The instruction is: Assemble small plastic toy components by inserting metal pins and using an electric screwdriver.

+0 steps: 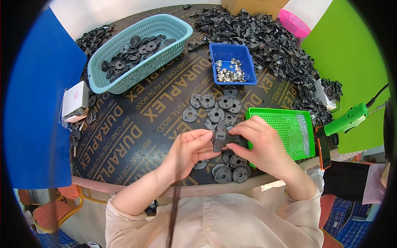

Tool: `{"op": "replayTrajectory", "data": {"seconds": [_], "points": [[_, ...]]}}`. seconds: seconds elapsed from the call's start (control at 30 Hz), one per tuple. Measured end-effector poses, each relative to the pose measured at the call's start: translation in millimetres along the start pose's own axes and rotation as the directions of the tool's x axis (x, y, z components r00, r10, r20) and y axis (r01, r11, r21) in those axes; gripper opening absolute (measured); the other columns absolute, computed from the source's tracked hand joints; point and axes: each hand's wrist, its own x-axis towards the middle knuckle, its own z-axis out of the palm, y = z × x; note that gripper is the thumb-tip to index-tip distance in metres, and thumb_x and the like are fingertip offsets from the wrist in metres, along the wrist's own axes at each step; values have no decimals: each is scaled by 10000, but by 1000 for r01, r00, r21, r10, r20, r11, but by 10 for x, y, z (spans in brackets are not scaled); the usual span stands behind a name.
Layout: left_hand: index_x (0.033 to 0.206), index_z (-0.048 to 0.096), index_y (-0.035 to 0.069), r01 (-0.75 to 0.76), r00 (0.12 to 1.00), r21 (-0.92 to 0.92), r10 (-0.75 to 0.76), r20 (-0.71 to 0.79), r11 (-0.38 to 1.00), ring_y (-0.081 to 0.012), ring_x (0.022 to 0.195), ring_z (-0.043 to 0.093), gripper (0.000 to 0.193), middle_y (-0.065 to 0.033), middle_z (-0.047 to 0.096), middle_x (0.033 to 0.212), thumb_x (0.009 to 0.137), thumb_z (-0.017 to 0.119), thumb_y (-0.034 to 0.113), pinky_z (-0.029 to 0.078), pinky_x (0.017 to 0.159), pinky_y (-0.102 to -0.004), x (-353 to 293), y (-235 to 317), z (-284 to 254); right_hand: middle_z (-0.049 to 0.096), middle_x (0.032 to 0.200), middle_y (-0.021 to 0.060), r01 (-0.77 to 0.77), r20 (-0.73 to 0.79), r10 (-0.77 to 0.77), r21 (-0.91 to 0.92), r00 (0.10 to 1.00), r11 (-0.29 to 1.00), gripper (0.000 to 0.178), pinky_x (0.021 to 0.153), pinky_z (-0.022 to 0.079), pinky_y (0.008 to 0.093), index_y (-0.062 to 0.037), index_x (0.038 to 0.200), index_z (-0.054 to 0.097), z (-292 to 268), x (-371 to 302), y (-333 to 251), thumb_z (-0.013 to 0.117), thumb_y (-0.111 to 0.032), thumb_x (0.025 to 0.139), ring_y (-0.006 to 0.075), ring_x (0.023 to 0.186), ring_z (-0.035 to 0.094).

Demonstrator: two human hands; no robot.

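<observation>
Between both hands, over the near middle of the table, is a black plastic knob-like part with a raised ridge. My left hand grips its left side between thumb and fingers. From the right, the thumb and fingers of my right hand pinch its other side; whether they hold a second piece is hidden. Round black discs with holes lie in a loose group just beyond the hands. More black discs are heaped nearer me, below the fingers.
A teal basket holding discs stands far left, beside a blue tray of metal caps. A green tray contains small screws. Black parts pile up at the back right. A green electric screwdriver and phone are at right.
</observation>
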Motion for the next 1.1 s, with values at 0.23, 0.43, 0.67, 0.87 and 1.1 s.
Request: {"op": "replayTrajectory", "data": {"seconds": [0.23, 0.43, 0.67, 0.87, 1.1], "points": [[1068, 591, 15, -22, 997, -54, 25, 69, 998, -177, 983, 645, 221, -83, 657, 1068, 966, 525, 200, 513, 886, -319, 14, -67, -44, 626, 869, 50, -8, 31, 10, -51, 999, 999, 263, 679, 501, 339, -59, 909, 647, -26, -6, -27, 766, -128, 685, 236, 810, 585], [1028, 589, 28, -27, 998, -9, 28, 48, 1000, -151, 944, 652, 182, -60, 659, 1023, 950, 555, 189, 536, 849, -309, 14, -85, -21, 618, 893, 47, 23, 113, -6, -150, 994, 988, 278, 689, 501, 342, -70, 905, 629, -49, -12, -127, 767, -128, 671, 239, 818, 582], [1044, 561, 30, 8, 1000, -101, -6, 27, 995, -182, 950, 660, 183, -89, 649, 1029, 930, 557, 173, 547, 851, -336, -17, 27, -32, 626, 943, 56, -62, 30, 61, 49, 998, 997, 305, 708, 491, 332, -70, 946, 628, 27, -18, -42, 780, -122, 686, 243, 861, 589], [1055, 552, 35, 29, 1000, -136, -29, 5, 990, -199, 951, 663, 209, -107, 647, 1045, 937, 551, 207, 550, 859, -343, -22, 46, -27, 651, 963, 59, -11, -55, 19, 129, 998, 992, 339, 710, 485, 331, -67, 988, 657, 91, -29, -14, 796, -125, 684, 239, 854, 596], [1022, 543, 46, 68, 998, -153, -66, 15, 986, -203, 955, 661, 170, -103, 646, 1036, 942, 536, 196, 554, 864, -359, -10, 58, -23, 662, 936, 48, -14, -84, 32, 204, 996, 979, 300, 597, 493, 271, -54, 978, 654, 128, -52, -1, 782, -69, 706, 181, 833, 607]]}}
